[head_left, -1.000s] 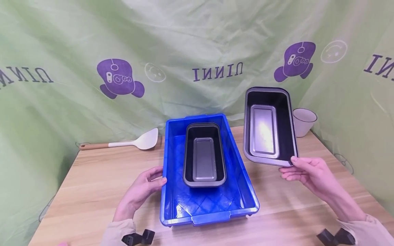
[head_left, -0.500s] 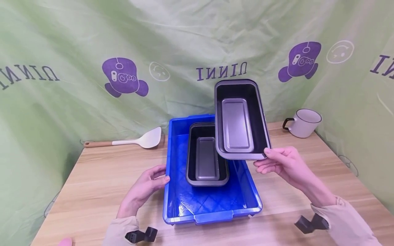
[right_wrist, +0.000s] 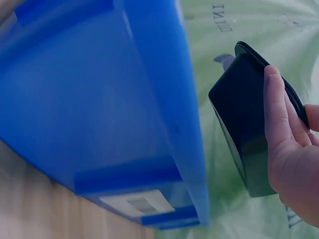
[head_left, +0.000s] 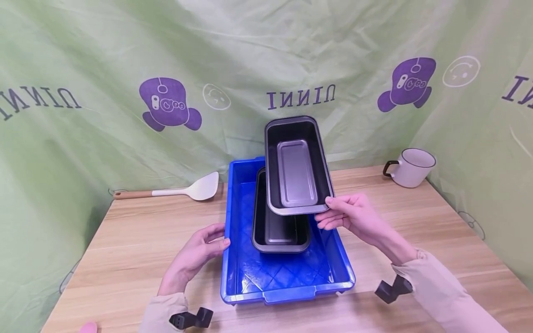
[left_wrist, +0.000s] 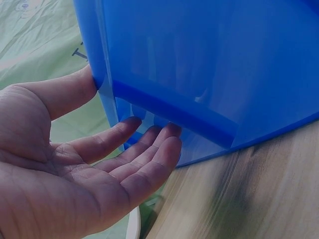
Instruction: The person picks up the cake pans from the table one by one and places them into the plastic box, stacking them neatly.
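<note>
My right hand point(head_left: 354, 215) pinches a dark loaf pan point(head_left: 297, 173) at its near right corner, thumb on the rim and fingers underneath. The right wrist view shows this loaf pan point(right_wrist: 244, 109) from its outer side, raised beyond the bin's edge. A second loaf pan point(head_left: 281, 249) sits inside a blue plastic bin point(head_left: 289, 294), its far part hidden behind the raised one. On the bin's left side, my left hand point(head_left: 193, 254) holds the rim with the thumb. The left wrist view has the other fingers point(left_wrist: 149, 164) under the outer wall's ledge.
A white spatula point(head_left: 201, 187) with a wooden handle lies at the table's back left. At the back right stands a white mug point(head_left: 412, 169) with a black handle. A pink object point(head_left: 89, 328) shows at the front left edge. Green printed cloth point(head_left: 233, 55) hangs behind.
My right hand has carried the loaf pan leftward, from right of the bin to over the pan in the bin. The mug's handle has come into sight. My left hand stays on the rim.
</note>
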Action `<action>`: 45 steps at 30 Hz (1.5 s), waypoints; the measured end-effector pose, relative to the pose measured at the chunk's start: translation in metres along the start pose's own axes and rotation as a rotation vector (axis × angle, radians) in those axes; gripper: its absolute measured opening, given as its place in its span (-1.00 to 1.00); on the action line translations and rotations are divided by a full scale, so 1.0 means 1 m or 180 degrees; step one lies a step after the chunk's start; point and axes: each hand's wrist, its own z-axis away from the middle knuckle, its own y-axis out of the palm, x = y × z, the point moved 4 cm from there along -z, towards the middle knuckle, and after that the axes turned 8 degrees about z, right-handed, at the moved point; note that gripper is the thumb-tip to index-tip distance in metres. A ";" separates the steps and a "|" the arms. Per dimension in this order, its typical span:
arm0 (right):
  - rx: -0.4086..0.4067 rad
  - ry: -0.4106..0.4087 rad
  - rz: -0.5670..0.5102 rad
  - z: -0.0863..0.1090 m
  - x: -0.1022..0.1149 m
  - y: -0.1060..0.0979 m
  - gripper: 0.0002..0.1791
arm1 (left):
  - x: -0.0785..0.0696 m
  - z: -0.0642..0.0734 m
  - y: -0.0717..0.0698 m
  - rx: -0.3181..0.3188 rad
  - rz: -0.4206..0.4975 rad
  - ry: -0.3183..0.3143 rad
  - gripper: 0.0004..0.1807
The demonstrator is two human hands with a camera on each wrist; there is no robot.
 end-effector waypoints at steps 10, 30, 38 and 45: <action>-0.0032 0.0296 -0.0084 -0.002 -0.018 0.008 -0.70 | -0.001 0.000 0.000 0.0031 0.0013 0.0013 -0.29; -0.0180 0.1077 0.0547 -0.003 -0.035 0.025 -0.61 | -0.003 0.001 0.001 -0.0006 0.0006 0.0001 -0.30; 0.0024 0.1263 0.1538 -0.007 -0.035 0.028 -0.60 | -0.003 0.002 0.001 -0.0003 -0.0019 0.0019 -0.30; -0.0134 0.1187 0.2274 -0.010 -0.037 0.030 -0.72 | -0.004 0.002 0.002 0.0058 0.0018 0.0055 -0.29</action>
